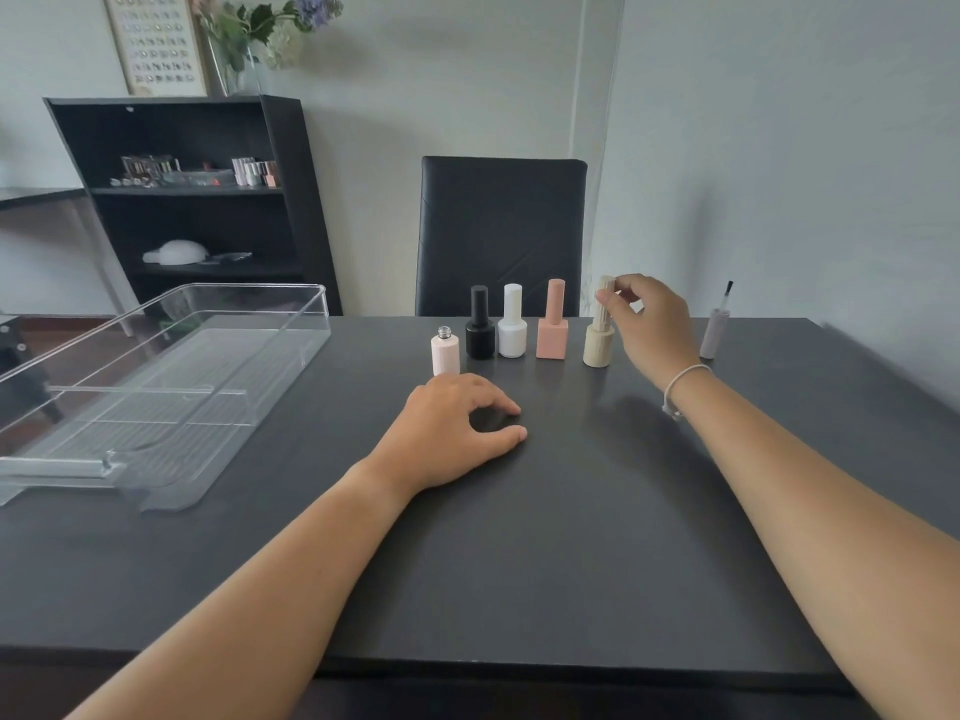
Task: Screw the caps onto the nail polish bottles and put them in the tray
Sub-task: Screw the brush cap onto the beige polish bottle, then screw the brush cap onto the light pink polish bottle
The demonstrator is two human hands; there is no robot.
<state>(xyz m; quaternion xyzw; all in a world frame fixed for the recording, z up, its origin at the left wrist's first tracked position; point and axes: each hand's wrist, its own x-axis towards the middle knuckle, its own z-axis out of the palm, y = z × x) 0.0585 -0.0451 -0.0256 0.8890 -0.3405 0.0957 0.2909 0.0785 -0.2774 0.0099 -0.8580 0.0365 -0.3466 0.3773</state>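
Observation:
Several nail polish bottles stand in a row on the dark table (571,537). A pale pink bottle (445,353) at the left has no cap and shows its silver thread. Beside it stand a capped black bottle (479,324), a white bottle (512,323) and a peach bottle (552,328). My right hand (649,319) pinches the ribbed cap of the beige bottle (598,345). A mauve cap (715,332) stands upside down at the far right, brush pointing up. My left hand (457,428) rests on the table just in front of the pale pink bottle, holding nothing. A clear tray (291,350) sits at the left.
A black chair (501,231) stands behind the table's far edge. A black shelf unit (192,200) with small items is at the back left, with a vase of flowers (260,39) on top. A wall runs close along the right side.

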